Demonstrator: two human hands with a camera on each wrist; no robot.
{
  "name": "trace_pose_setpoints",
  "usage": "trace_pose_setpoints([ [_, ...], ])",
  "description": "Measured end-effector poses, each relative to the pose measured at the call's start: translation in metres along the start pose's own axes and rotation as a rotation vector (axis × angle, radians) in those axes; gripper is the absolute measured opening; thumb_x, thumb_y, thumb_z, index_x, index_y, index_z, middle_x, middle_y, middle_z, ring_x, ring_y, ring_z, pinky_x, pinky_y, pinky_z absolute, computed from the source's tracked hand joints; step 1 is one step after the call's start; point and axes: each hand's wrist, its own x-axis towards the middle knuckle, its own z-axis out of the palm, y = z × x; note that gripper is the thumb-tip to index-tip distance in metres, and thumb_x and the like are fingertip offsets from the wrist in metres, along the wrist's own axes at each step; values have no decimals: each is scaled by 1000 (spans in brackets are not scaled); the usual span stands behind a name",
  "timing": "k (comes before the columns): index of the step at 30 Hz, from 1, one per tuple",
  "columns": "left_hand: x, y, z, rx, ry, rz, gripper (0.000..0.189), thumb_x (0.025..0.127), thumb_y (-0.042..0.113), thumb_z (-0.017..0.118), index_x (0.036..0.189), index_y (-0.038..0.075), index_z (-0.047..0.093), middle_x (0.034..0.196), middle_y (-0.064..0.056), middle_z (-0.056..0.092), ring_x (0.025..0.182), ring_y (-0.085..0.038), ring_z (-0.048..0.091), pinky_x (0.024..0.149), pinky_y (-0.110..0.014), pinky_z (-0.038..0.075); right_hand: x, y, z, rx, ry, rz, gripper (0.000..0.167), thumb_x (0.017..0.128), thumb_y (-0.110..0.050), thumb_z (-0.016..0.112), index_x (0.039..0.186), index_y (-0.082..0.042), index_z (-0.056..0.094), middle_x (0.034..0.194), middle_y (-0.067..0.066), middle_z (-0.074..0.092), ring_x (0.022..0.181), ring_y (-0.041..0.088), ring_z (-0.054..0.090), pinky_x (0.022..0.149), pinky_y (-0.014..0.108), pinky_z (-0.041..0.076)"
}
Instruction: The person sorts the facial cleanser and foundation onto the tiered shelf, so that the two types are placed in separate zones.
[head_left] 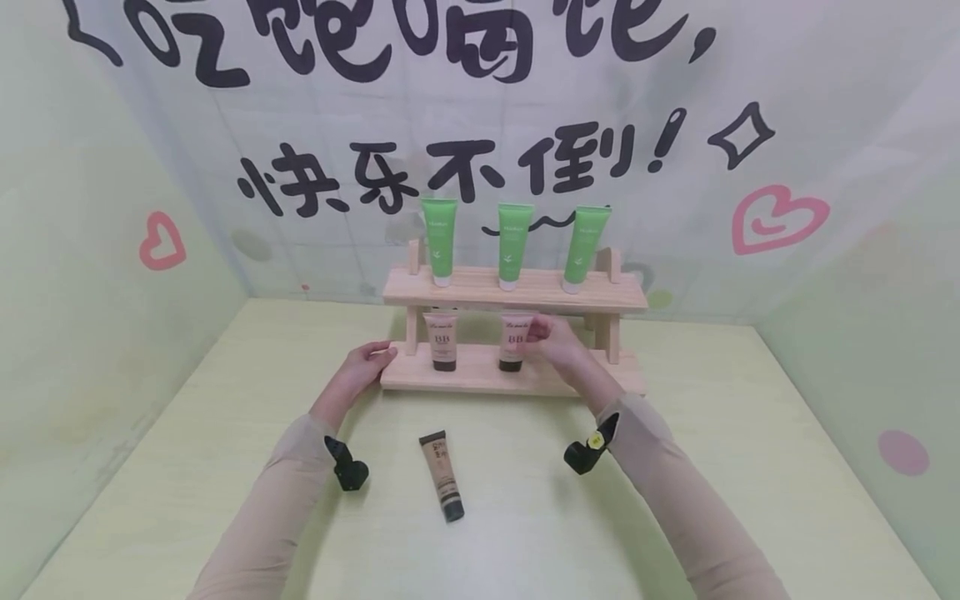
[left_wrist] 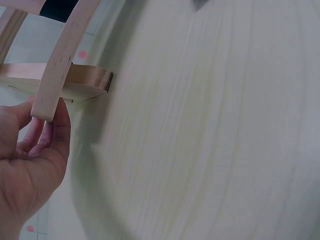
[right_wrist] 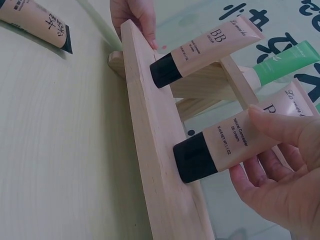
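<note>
My right hand [head_left: 557,340] pinches a pink BB cream tube [right_wrist: 235,135] that stands cap down on the lower shelf, thumb on its front and fingers behind. Its black cap [right_wrist: 195,158] meets the wooden board. To its left, another pink BB cream tube [head_left: 442,342] is upright on the same shelf. My left hand [head_left: 365,367] grips the left end of the lower board [left_wrist: 52,90] of the two-tier wooden rack [head_left: 480,379], with the thumb on one face and the fingers on the other.
Three green tubes, the middle one [head_left: 512,246] between two others, stand on the upper shelf [head_left: 472,287]. A beige tube with a dark cap [head_left: 442,475] lies on the table [head_left: 510,533] in front of the rack. Behind rises a printed backdrop [head_left: 315,250].
</note>
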Motion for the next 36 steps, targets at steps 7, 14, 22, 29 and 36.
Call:
trace_pose_setpoints([
  [7, -1, -1, 3, 16, 8, -22, 53, 97, 30, 42, 142, 5, 29, 141, -22, 38, 127, -31, 43, 104, -40, 39, -3, 3, 0, 5, -21, -4, 53, 77, 2, 65, 126, 0, 47, 125, 22, 53, 114, 30, 52, 102, 39, 40],
  [14, -1, -2, 2, 13, 7, -27, 54, 97, 31, 42, 142, 5, 29, 142, -22, 37, 129, -31, 41, 105, -40, 37, -5, 7, 0, 20, 2, -10, 60, 76, 3, 67, 131, 2, 42, 128, 24, 50, 118, 33, 50, 104, 39, 39],
  [22, 0, -3, 0, -6, -5, -2, 54, 97, 30, 41, 142, 3, 27, 141, -24, 38, 128, -32, 42, 105, -40, 37, -15, 10, -1, 21, 98, -5, 71, 74, -12, 74, 134, -2, 37, 128, 23, 50, 118, 34, 50, 101, 40, 42],
  [29, 1, -1, 0, 4, -3, -2, 55, 97, 31, 42, 142, 4, 27, 142, -23, 37, 128, -31, 42, 106, -40, 37, -29, 11, 0, -1, 136, 84, 59, 75, -20, 74, 120, 5, 43, 112, 16, 53, 96, 21, 56, 86, 29, 52],
  [36, 1, -2, 0, -12, -2, 5, 54, 97, 29, 43, 142, 3, 27, 141, -24, 37, 129, -31, 41, 106, -40, 37, -32, 31, 5, -73, -37, 138, 46, 83, -18, 66, 120, 5, 50, 107, 16, 60, 84, 16, 62, 83, 35, 54],
])
